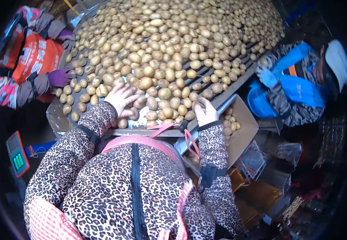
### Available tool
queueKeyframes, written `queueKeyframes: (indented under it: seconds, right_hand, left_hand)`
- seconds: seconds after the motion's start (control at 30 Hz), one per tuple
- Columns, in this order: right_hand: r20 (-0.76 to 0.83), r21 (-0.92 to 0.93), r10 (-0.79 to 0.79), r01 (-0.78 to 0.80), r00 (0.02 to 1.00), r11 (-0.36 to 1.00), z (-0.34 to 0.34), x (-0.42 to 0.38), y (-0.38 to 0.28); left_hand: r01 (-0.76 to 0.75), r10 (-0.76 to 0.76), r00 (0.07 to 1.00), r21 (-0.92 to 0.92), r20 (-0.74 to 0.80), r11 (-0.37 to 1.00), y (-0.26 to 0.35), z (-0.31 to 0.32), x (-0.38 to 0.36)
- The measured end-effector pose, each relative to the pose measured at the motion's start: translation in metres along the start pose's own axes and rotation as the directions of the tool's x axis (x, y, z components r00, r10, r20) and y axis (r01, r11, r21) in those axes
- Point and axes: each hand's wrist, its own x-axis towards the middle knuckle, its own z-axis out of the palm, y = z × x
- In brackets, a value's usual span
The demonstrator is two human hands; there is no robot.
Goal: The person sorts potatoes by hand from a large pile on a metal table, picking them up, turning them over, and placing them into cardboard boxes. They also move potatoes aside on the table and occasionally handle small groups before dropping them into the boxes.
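Note:
A broad heap of potatoes (164, 93) covers the slatted sorting table (229, 93) in front of me. My left hand (121, 98) lies over potatoes near the front edge, its fingers stretched and spread, touching several of them. At the front right corner my right hand (206, 113) has its fingers curled around a potato (200, 103), which is mostly hidden. Just below that hand, a cardboard box (243, 132) holds more potatoes. A pink strap (190, 140) hangs between the table edge and my right sleeve.
Across on the left stands a person in a red apron (37, 56), a purple-gloved hand (60, 77) by the potatoes. On the right, another person's gloved hand (266, 76) is near a blue bucket (259, 102). A scale display (18, 155) stands at lower left; plastic-lined boxes (257, 196) at lower right.

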Motion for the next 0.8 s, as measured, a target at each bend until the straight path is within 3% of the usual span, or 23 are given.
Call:
queueKeyframes:
  seconds: [0.07, 0.1, 0.13, 0.2, 0.23, 0.27, 0.33, 0.37, 0.53, 0.6, 0.7, 0.73, 0.8]
  right_hand:
    - [0.111, -0.291, 0.07, -0.035, 0.991, 0.956, 0.009, 0.025, -0.005]
    - [0.135, -0.472, 0.035, 0.033, 0.99, 0.881, 0.019, 0.039, -0.011]
    - [0.186, -0.564, 0.078, 0.041, 0.979, 0.825, 0.028, 0.048, -0.017]
    - [0.259, -0.657, -0.01, 0.184, 0.966, 0.731, 0.051, 0.067, -0.012]
    - [0.269, -0.78, 0.243, 0.063, 0.932, 0.623, 0.069, 0.084, -0.008]
    - [0.261, -0.864, 0.281, 0.094, 0.923, 0.494, 0.083, 0.077, -0.03]
    - [0.229, -0.901, 0.222, 0.12, 0.948, 0.417, 0.112, 0.077, -0.028]
    - [0.247, -0.908, 0.279, 0.121, 0.928, 0.401, 0.119, 0.087, -0.027]
    - [0.429, -0.839, 0.362, 0.217, 0.828, 0.499, 0.105, 0.087, -0.027]
    - [0.406, -0.798, 0.314, 0.166, 0.858, 0.579, 0.106, 0.084, -0.035]
    - [0.137, -0.908, 0.531, -0.107, 0.836, 0.404, 0.148, 0.082, -0.072]
    - [0.127, -0.917, 0.502, -0.092, 0.855, 0.388, 0.161, 0.096, -0.041]
    - [0.139, -0.917, 0.496, -0.077, 0.857, 0.391, 0.166, 0.101, -0.041]
  left_hand:
    - [0.057, -0.051, 0.997, 0.112, -0.056, 0.992, -0.024, 0.005, -0.012]
    - [0.116, -0.11, 0.992, 0.109, -0.055, 0.987, -0.027, -0.003, -0.017]
    - [0.116, -0.111, 0.993, 0.144, -0.045, 0.983, -0.035, -0.002, -0.024]
    - [0.162, -0.156, 0.986, 0.109, -0.061, 0.981, -0.028, -0.009, -0.039]
    - [0.201, -0.194, 0.977, 0.067, -0.093, 0.977, -0.028, -0.004, -0.047]
    - [0.236, -0.229, 0.962, 0.032, -0.152, 0.971, -0.025, -0.002, -0.056]
    - [0.249, -0.246, 0.944, -0.018, -0.22, 0.968, -0.025, 0.002, -0.076]
    - [0.24, -0.245, 0.935, -0.052, -0.254, 0.969, -0.027, 0.005, -0.086]
    - [0.288, -0.336, 0.875, -0.182, -0.349, 0.94, -0.025, 0.013, -0.116]
    - [0.298, -0.356, 0.849, -0.203, -0.39, 0.933, -0.02, 0.014, -0.123]
    - [0.267, -0.332, 0.874, -0.219, -0.355, 0.938, -0.01, 0.02, -0.122]
    - [0.249, -0.313, 0.889, -0.222, -0.334, 0.943, -0.011, 0.02, -0.122]
    - [0.177, -0.26, 0.918, -0.277, -0.299, 0.944, -0.01, 0.006, -0.11]
